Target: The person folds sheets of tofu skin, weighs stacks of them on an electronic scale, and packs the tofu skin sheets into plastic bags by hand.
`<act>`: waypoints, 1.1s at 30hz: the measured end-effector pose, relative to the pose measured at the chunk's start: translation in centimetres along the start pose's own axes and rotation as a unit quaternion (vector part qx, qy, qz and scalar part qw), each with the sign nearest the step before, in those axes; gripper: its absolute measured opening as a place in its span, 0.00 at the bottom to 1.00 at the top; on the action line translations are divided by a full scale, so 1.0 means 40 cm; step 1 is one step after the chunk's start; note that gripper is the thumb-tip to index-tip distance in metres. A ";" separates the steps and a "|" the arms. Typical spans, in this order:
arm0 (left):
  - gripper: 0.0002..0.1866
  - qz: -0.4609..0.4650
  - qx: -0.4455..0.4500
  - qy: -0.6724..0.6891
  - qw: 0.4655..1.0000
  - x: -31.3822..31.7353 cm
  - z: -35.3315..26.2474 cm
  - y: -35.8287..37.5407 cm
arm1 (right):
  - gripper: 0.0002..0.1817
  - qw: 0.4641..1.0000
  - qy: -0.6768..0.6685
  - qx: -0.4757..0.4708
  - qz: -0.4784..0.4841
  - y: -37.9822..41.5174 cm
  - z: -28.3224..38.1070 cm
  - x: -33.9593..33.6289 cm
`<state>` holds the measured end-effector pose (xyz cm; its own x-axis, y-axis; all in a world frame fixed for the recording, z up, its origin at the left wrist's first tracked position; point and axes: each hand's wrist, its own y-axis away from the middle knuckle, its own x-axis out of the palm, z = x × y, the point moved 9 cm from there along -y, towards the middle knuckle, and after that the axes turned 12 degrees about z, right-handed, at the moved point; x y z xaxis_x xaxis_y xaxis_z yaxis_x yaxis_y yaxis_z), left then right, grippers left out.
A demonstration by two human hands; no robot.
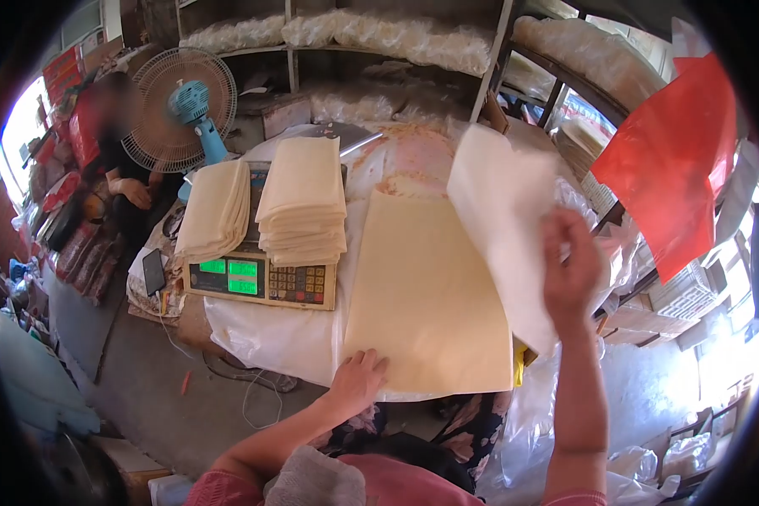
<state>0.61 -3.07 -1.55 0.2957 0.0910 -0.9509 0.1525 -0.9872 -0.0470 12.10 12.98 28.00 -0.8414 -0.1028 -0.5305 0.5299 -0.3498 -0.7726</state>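
Stacks of folded cream sheets [304, 202] sit left, on a beige digital scale [299, 287]; one large beige sheet [430, 295] lies unfolded on the bench [266, 333]. Your left hand [361, 379] rests on its near-left corner, fingers slightly apart. Blur hides whether your right hand's [572, 266] fingers grip the white sheet [502, 194].

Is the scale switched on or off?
On: the scale shows lit green displays on its front panel, beside the keypad. The digits are too blurred to read with confidence.
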 end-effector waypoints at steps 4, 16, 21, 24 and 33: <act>0.22 0.103 -0.016 -0.023 0.994 0.052 -0.007 -0.086 | 0.07 0.953 -0.097 0.190 0.216 0.102 -0.137 0.168; 0.40 0.057 0.110 -0.048 0.991 0.180 -0.190 -0.199 | 0.06 0.997 0.068 0.005 -0.047 -0.243 -0.089 -0.180; 0.43 0.073 0.106 0.026 0.991 0.166 -0.173 -0.218 | 0.08 0.991 0.057 -0.056 0.103 -0.114 0.132 -0.083; 0.45 -0.011 0.049 0.294 0.955 0.139 -0.061 -0.213 | 0.10 0.955 0.105 -0.158 0.227 0.083 0.142 0.086; 0.24 -0.059 0.151 0.181 0.970 -0.034 0.014 -0.022 | 0.13 0.889 -0.035 0.058 0.453 0.506 0.038 0.287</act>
<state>-0.46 -2.40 -0.39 0.6137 0.1919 -0.7659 -0.0608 -0.9556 -0.2882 13.00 3.31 6.81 -0.0812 -0.4469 -0.8909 0.9823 -0.1871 0.0043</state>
